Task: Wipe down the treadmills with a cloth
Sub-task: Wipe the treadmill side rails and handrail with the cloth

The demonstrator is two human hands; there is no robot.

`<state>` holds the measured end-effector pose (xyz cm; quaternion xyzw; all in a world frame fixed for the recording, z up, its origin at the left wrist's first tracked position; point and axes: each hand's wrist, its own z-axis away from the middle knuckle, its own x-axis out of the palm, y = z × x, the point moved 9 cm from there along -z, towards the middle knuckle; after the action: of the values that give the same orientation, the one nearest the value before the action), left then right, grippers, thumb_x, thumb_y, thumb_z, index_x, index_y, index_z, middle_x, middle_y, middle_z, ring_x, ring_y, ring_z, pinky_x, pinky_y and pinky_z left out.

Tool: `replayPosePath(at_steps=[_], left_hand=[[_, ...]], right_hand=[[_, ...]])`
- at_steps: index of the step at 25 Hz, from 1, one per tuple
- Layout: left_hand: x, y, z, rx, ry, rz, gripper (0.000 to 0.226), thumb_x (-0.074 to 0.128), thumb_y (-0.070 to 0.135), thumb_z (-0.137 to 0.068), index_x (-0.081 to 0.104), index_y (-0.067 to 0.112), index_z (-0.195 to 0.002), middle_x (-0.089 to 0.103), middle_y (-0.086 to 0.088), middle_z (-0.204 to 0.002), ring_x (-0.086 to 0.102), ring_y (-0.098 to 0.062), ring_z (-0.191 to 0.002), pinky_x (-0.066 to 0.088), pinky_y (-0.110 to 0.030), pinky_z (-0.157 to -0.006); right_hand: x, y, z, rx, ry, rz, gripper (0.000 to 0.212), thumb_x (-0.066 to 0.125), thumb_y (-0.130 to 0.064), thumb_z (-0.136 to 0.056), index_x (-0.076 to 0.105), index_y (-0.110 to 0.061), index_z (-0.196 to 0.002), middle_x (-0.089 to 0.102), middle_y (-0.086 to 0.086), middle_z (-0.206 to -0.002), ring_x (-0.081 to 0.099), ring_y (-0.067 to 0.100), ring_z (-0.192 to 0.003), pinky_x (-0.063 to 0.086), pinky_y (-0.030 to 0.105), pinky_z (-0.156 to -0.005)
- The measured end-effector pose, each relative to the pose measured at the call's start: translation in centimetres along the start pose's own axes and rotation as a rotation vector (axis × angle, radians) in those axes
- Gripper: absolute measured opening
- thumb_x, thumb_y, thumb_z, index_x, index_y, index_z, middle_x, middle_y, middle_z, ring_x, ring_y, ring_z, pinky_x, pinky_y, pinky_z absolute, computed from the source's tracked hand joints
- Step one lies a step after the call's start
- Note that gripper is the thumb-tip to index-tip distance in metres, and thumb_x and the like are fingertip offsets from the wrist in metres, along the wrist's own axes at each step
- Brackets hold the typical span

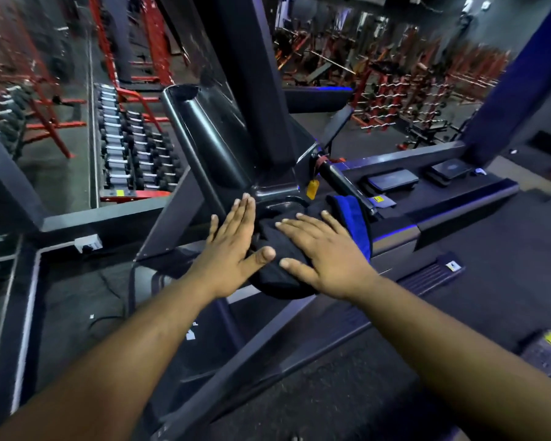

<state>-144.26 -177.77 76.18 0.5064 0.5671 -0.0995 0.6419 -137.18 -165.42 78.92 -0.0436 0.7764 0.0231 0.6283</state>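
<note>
Two bare arms reach forward over a treadmill (299, 361). The left hand (233, 249) and right hand (322, 253) lie flat with open fingers, pressing rather than clasping; no closed grip on either. Under both palms sits a dark cloth (275, 268) with a blue edge, bunched at the base of the upright post (252, 90). Wiping seems mid-way: only this spot is covered. Beyond the hands, a dumbbell rack (131, 148) holds rows of dumbbells.

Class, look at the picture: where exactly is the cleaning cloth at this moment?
In the head view, the dark cloth with a blue edge lies mid-frame on the treadmill frame, pressed under the flat right hand and touched by the left hand, below the yellow tag.
</note>
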Motion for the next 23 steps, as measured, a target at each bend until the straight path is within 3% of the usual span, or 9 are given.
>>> replayPosePath(at_steps=[3,5,7,9,13,17,18,21,23], left_hand=[[0.1,-0.2,-0.2,-0.008,-0.026,0.011,0.122,-0.005,0.100,-0.060,-0.024,0.023,-0.153,-0.031,0.010,-0.159,-0.027,-0.004,-0.147,-0.017,-0.042,-0.121],[-0.1,-0.5,-0.4,-0.025,-0.013,0.095,0.125,-0.006,0.101,-0.057,-0.021,0.023,-0.154,-0.026,0.010,-0.160,-0.024,-0.003,-0.147,-0.018,-0.039,-0.121],[-0.5,-1.2,-0.4,-0.031,0.026,0.254,0.128,-0.003,0.102,-0.055,-0.014,0.022,-0.155,-0.016,0.010,-0.162,-0.019,0.002,-0.147,-0.018,-0.034,-0.121],[-0.5,-1.6,-0.3,-0.050,-0.001,0.345,0.124,0.001,0.102,-0.057,-0.010,0.028,-0.156,-0.012,0.015,-0.162,-0.018,0.014,-0.142,-0.017,-0.031,-0.121],[-0.8,-0.7,-0.1,-0.063,-0.076,0.203,0.126,-0.004,0.103,-0.052,-0.015,0.030,-0.155,-0.020,0.025,-0.152,-0.028,0.026,-0.129,-0.020,-0.016,-0.115],[-1.0,-0.8,-0.1,-0.078,-0.095,0.324,0.127,-0.003,0.104,-0.048,-0.006,0.036,-0.155,-0.013,0.037,-0.147,-0.019,0.037,-0.121,-0.017,-0.006,-0.111],[-1.2,-1.4,-0.3,-0.095,-0.096,0.384,0.124,-0.001,0.104,-0.048,-0.002,0.041,-0.155,-0.007,0.039,-0.149,-0.014,0.035,-0.125,-0.015,-0.010,-0.114],[-1.7,-3.0,-0.7,-0.172,-0.163,0.465,0.107,0.003,0.104,-0.052,0.006,0.060,-0.149,0.000,0.031,-0.160,-0.013,-0.004,-0.150,-0.010,-0.042,-0.124],[-2.4,-3.1,-1.5,-0.092,-0.193,0.302,0.121,0.000,0.105,-0.048,0.002,0.047,-0.154,-0.005,0.023,-0.160,-0.019,-0.004,-0.145,-0.018,-0.027,-0.119]], right_hand=[[0.1,1.9,-0.4,0.103,-0.070,0.021,0.077,0.018,-0.076,-0.088,0.036,-0.036,-0.151,0.030,-0.013,-0.160,0.017,0.009,-0.151,0.007,0.051,-0.123],[0.8,-0.4,-2.7,0.138,-0.134,0.008,0.081,0.009,-0.075,-0.085,0.051,-0.033,-0.141,0.041,-0.010,-0.155,0.023,0.011,-0.150,0.006,0.050,-0.123],[1.2,-3.4,-4.2,0.116,-0.143,-0.009,0.077,0.009,-0.071,-0.087,0.068,-0.027,-0.108,0.067,-0.001,-0.126,0.049,0.017,-0.134,0.019,0.048,-0.119],[0.3,-4.1,-3.9,0.007,-0.063,-0.051,0.055,0.024,-0.068,-0.090,0.059,-0.027,-0.083,0.074,0.002,-0.097,0.065,0.022,-0.108,0.032,0.045,-0.111],[-0.6,-0.1,-1.4,-0.341,-0.056,-0.079,0.057,0.040,-0.068,-0.093,0.053,-0.026,-0.130,0.064,-0.006,-0.128,0.053,0.014,-0.126,0.029,0.042,-0.114],[0.1,-1.5,-1.7,-0.119,-0.053,0.066,0.064,0.032,-0.072,-0.089,0.060,-0.024,-0.120,0.066,-0.003,-0.122,0.055,0.018,-0.124,0.028,0.044,-0.113],[0.2,-3.2,-2.4,-0.010,-0.058,0.085,0.062,0.033,-0.070,-0.089,0.064,-0.021,-0.112,0.069,0.001,-0.113,0.060,0.022,-0.115,0.031,0.045,-0.107],[0.0,-6.5,-4.3,0.191,-0.049,0.084,0.053,0.040,-0.060,-0.093,0.065,-0.014,-0.100,0.072,0.008,-0.099,0.064,0.030,-0.096,0.035,0.043,-0.093],[-0.4,-5.6,-3.1,0.143,0.044,0.055,0.052,0.041,-0.062,-0.093,0.063,-0.017,-0.104,0.070,0.005,-0.103,0.064,0.028,-0.101,0.034,0.042,-0.099]])
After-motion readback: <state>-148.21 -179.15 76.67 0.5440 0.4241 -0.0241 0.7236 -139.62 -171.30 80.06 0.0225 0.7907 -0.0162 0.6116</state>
